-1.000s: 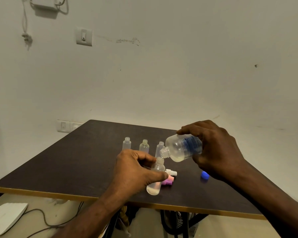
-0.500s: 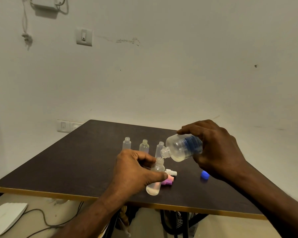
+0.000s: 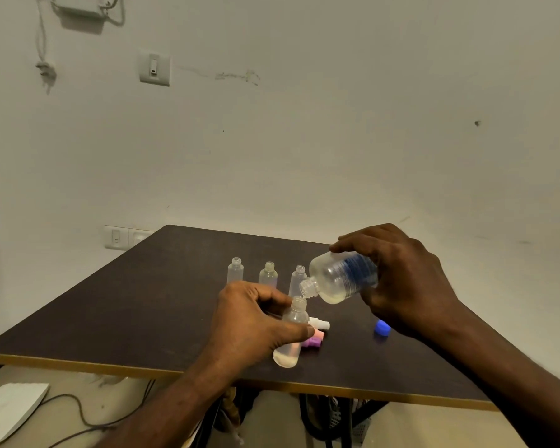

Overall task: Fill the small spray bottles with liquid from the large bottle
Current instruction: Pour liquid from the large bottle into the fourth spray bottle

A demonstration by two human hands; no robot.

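1. Three small bottles stand in a row beyond the left hand (image 3: 253, 321): far-left bottle (image 3: 235, 270), middle bottle (image 3: 268, 273), right bottle (image 3: 297, 279). All upright and uncapped, so likely queued for filling. The hand cuts off their bases; can't tell fill levels.
2. Left hand is wrapped around the held small bottle (image 3: 291, 334), thumb across its front, fingers behind. The bottle is lifted off the table (image 3: 110, 318) and tilted, neck up toward the right hand. Probably held that way to meet the spout and steady a narrow opening.
3. Held small bottle shows pale liquid in its lower end, roughly a third by my read. Translucent plastic makes the exact level unclear.
4. Spray caps (image 3: 316, 334) lie on the table just right of the left thumb, one white and pink or purple ones. The held bottle partly hides them, so no count.
5. Large bottle (image 3: 343, 278) is tipped near horizontal, mouth just above the small bottle's neck. Can't tell whether the mouths touch or whether a stream is running.
6. Right hand (image 3: 408, 279) grips the large bottle's base end, fingers over the top, covering that end and part of the blue label.
7. Blue cap (image 3: 382, 328) sits on the table below the right hand, parked clear of the pour.
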